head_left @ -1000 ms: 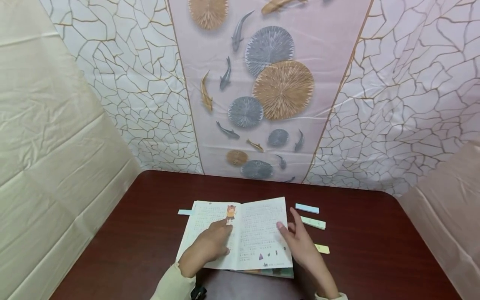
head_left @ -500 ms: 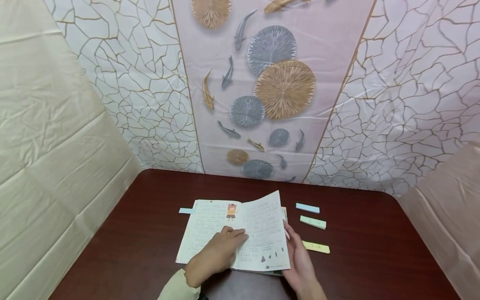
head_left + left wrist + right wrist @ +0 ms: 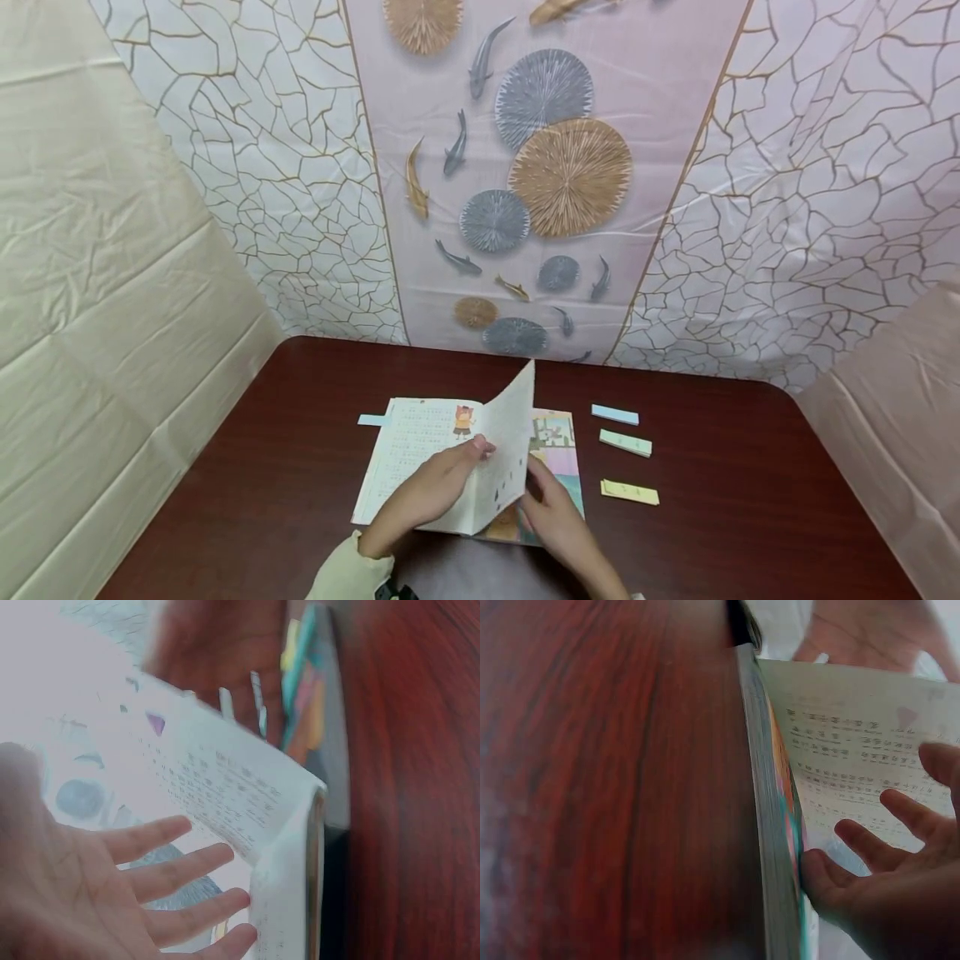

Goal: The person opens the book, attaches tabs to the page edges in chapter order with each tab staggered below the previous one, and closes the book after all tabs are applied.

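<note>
the raised page [image 3: 508,446] stands up from the open book [image 3: 408,446] on the bench [image 3: 750,483], between the left grip [image 3: 435,487], fingers extended, and the right grip [image 3: 557,515], loosely spread and nearer its long free edge.

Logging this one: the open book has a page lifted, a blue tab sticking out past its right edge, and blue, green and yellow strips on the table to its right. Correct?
One slip: the blue tab sticks out past the left edge of the open book, as the head view shows. The lifted page and the strips on the table are as you say.
</note>
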The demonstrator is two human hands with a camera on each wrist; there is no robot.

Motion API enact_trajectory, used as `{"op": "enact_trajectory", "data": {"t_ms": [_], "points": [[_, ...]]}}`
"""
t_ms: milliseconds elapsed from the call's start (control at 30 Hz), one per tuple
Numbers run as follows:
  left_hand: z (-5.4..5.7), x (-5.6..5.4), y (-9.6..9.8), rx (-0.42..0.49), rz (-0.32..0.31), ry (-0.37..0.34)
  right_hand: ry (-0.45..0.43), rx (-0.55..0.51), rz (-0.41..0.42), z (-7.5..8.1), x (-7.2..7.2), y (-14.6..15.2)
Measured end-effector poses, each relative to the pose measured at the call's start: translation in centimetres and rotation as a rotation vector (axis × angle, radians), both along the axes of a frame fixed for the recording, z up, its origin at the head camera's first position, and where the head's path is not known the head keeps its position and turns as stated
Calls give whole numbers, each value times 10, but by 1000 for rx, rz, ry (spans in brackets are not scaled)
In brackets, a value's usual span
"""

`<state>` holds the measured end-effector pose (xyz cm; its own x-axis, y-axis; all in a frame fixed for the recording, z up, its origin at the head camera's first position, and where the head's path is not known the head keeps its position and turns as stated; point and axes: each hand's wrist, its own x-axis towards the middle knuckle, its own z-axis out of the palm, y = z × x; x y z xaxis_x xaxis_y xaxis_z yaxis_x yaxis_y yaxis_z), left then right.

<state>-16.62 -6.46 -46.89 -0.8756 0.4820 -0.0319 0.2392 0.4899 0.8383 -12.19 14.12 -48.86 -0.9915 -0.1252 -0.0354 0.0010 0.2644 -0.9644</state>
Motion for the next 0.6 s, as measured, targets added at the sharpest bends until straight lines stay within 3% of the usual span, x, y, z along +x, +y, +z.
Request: {"op": "enact_trajectory", "data": {"t_ms": [133,267,433,600], "points": [[4,-7,-6,109,-49,-120,122,145,85,0,1,-4],[5,-14,-15,216,-57,-221,154,253,183,2,1,-7],[9,-18,-33,284,80,-300,117,321,282,1,6,-12],[14,-23,-58,252,207,-239,140,330,332,1,9,-15]]}}
